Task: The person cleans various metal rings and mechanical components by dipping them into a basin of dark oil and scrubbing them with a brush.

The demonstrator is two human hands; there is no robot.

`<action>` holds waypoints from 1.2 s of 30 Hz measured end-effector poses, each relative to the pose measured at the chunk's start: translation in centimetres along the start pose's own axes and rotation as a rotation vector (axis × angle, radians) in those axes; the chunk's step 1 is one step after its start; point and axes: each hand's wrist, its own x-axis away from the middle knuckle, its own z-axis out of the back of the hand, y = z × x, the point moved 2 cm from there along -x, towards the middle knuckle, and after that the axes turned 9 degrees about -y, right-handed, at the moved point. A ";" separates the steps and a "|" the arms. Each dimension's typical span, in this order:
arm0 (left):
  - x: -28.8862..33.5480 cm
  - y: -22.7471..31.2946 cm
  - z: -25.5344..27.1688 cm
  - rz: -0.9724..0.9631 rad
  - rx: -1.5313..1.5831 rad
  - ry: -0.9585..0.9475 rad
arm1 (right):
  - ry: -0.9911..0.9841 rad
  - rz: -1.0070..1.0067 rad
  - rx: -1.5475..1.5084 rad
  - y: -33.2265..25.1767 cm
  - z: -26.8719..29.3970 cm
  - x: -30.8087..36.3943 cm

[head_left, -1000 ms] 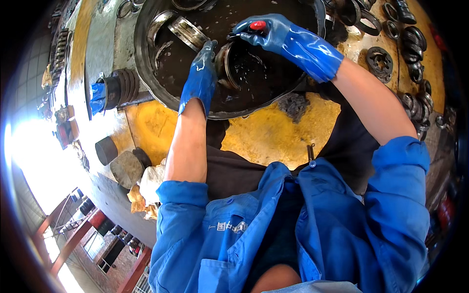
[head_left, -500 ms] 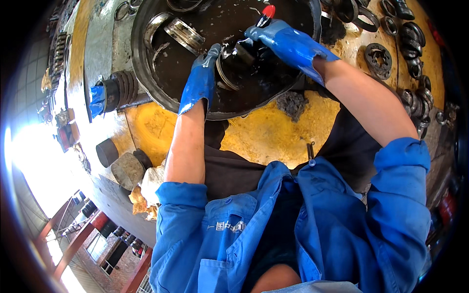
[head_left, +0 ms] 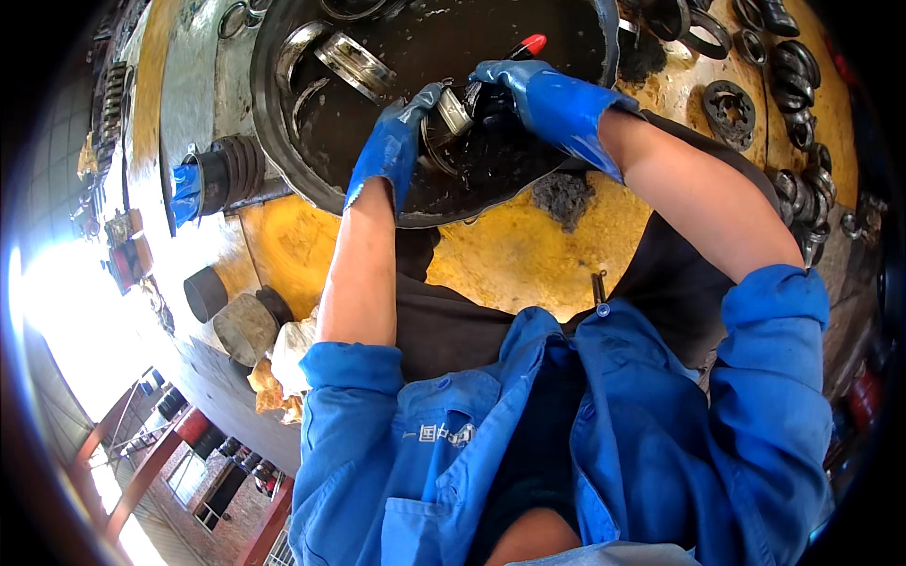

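Observation:
Over a wide round pan of dark liquid (head_left: 267,104), my left hand (head_left: 389,141), in a blue rubber glove, is closed on a wet metal ring (head_left: 455,111) at its left side. My right hand (head_left: 557,94), gloved alike, is wrapped round a black-handled tool with a red tip (head_left: 533,44). The tip points up and to the right; its working end is dark and hard to make out close to the ring. Behind my left hand, a grooved silvery ring (head_left: 354,64) leans in the pan.
Black rings and a notched disc (head_left: 729,115) lie on the right. To the left stand a ribbed dark cylinder (head_left: 236,173) and short metal tubes (head_left: 241,328). A grey clump (head_left: 564,198) sits on the yellow surface (head_left: 510,255) by the pan's near rim.
The ring has turned in my left hand, showing its bright outer side. My right hand has come slightly nearer and lower, and the red-tipped handle has tilted further to the right.

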 end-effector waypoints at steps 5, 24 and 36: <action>0.6 -0.1 -0.3 0.030 -0.004 0.018 | -0.055 -0.032 0.361 1.8 -0.4 0.7; 0.7 4.2 -1.7 -0.130 -0.887 0.331 | -0.427 0.482 1.932 2.9 -1.9 5.6; 4.2 6.6 2.1 -0.573 -0.831 0.734 | -0.029 1.530 2.041 -5.0 -3.4 6.5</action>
